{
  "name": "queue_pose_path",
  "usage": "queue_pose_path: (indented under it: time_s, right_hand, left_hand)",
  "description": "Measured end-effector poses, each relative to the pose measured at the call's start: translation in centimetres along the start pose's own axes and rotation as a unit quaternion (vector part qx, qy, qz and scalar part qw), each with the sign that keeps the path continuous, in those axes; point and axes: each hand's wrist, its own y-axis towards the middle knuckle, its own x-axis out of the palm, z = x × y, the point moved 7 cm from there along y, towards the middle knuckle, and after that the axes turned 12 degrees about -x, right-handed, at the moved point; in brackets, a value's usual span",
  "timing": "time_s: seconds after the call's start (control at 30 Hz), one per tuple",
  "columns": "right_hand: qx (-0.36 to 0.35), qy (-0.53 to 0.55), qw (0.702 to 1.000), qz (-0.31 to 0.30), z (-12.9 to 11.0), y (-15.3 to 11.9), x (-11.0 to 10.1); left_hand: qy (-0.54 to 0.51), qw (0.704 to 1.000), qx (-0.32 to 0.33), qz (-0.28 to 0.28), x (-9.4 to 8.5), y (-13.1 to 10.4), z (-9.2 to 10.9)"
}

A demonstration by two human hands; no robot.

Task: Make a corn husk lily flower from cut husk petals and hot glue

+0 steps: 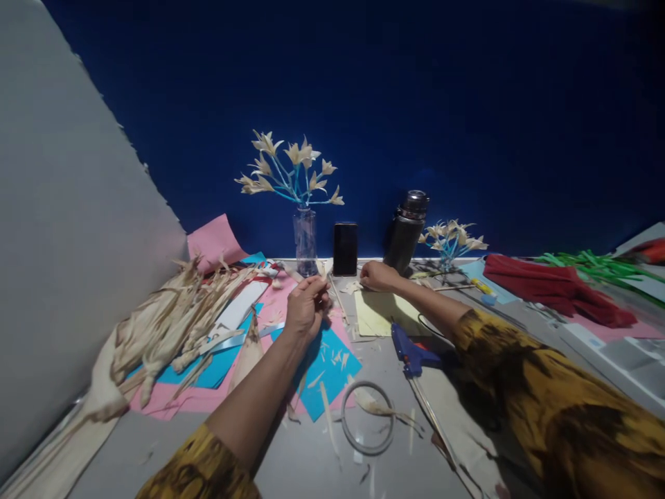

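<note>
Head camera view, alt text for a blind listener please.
A person's left hand and right hand reach over a cluttered table, past a blue glue gun. Beyond stand pale flowers in a clear vase, a phone and a dark flask.

What left hand point(305, 306) had at fingertips was too small to tell; fingertips of right hand point(381, 276) were hidden; yellow sheet point(382, 315) was partly covered by right forearm point(433, 303); left sleeve point(200, 468) and pale husk strips point(104, 388) were cut by bottom edge, white tray point(587, 339) by right edge
</note>
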Motion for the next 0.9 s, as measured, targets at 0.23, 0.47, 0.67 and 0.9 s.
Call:
queue_pose_path:
  time_s: [0.23,0.47,0.67,0.9]
  right_hand:
    - [-0.054,-0.067,0.996,-0.003,-1.6,1.3,0.8]
    - [-0.052,-0.079,0.995,0.041,-0.9,-0.9,-1.5]
    - [-0.045,-0.062,0.997,0.033,-0.3,-0.9,-1.0]
    - [-0.045,-0.06,0.997,0.012,-1.3,1.3,1.5]
  left_hand:
    - [0.015,1.0,-0.011,0.005,-0.1,-0.1,-0.6]
    - [0.026,0.999,-0.014,0.024,-0.5,0.1,-1.2]
    - [0.046,0.998,-0.027,0.018,-0.7,0.3,-1.7]
    - [0.07,0.997,-0.025,0.029,-1.3,0.7,-1.5]
